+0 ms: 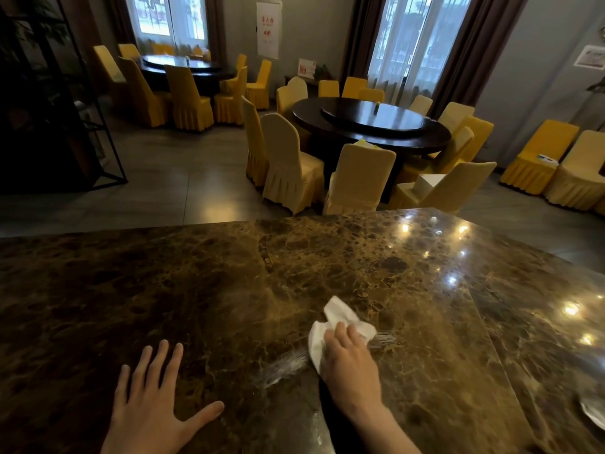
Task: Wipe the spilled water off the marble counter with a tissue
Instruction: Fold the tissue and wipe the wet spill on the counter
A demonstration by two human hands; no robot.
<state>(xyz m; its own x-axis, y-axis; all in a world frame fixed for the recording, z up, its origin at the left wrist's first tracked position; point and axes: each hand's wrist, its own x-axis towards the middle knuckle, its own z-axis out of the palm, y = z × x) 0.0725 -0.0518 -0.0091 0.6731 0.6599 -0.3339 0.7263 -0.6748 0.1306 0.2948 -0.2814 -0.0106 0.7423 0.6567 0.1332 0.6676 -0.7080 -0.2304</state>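
Note:
A brown marble counter (196, 290) fills the lower half of the view. My right hand (352, 365) presses a crumpled white tissue (337, 317) flat against the stone, fingers on top of it. Streaks of water (281, 367) glisten just left of the tissue, and thinner wet streaks (384, 339) show to its right. My left hand (154, 398) rests palm down on the counter, fingers spread, holding nothing, well left of the tissue.
A shiny metal object (594, 412) sits at the counter's right edge. Beyond the counter's far edge stand round dark tables (370, 126) ringed by yellow-covered chairs (288, 162). A dark metal rack (65, 109) stands at the left.

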